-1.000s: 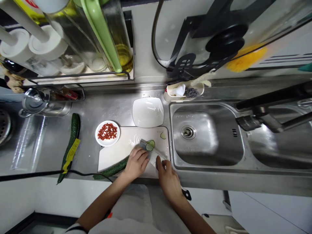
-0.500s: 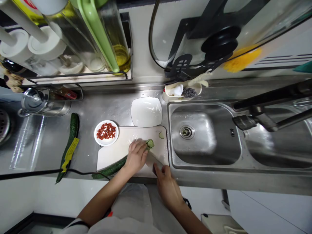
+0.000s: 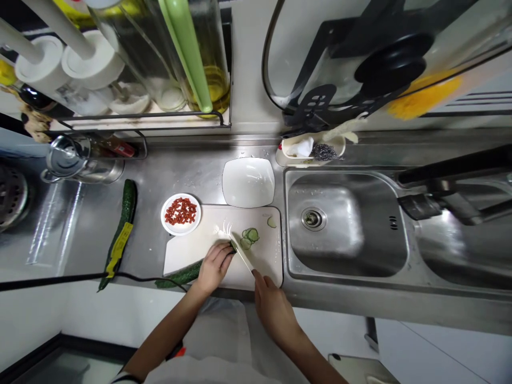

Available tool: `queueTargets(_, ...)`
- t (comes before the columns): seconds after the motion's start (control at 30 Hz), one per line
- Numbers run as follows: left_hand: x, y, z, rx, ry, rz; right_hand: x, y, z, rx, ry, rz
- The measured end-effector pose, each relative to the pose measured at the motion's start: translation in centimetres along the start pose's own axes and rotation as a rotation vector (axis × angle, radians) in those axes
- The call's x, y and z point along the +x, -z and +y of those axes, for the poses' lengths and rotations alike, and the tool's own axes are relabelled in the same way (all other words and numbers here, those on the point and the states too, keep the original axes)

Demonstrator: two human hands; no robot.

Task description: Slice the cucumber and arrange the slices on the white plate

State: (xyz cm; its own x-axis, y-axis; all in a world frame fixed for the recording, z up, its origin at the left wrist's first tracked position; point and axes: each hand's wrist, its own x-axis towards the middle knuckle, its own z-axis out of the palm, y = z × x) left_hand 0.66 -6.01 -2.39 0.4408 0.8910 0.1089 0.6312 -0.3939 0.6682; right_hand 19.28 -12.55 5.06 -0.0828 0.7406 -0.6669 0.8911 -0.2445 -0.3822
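Observation:
A green cucumber (image 3: 186, 273) lies slantwise on the white cutting board (image 3: 188, 248), its far end under my fingers. My left hand (image 3: 215, 266) is closed over that end and presses it to the board. In my right hand (image 3: 272, 304) is the handle of a kitchen knife (image 3: 243, 256); the blade stands against the cut end beside my left fingertips. Several thin cucumber slices (image 3: 250, 236) lie in a small overlapping group right of the blade. One more slice (image 3: 271, 221) rests near the board's top right corner.
Behind the board sits a white plate (image 3: 248, 182), with a small bowl of red bits (image 3: 181, 214) to its left. A second cucumber (image 3: 125, 221) with a yellow band lies farther left. The steel sink (image 3: 344, 224) borders the board's right. A dark cable (image 3: 140, 278) crosses the counter's front.
The knife and my left hand have come away from the cut slices, which now lie apart in the open. The blade is turned more upright. The whole view has shifted slightly.

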Motion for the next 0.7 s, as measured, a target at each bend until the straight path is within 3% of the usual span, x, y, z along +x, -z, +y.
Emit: queueTargets(0.7, -0.1, -0.1, -0.5, 0.09, -0.05, 0.059, -1.4, 0.4, -1.0, -0.076, -0.008, -0.091)
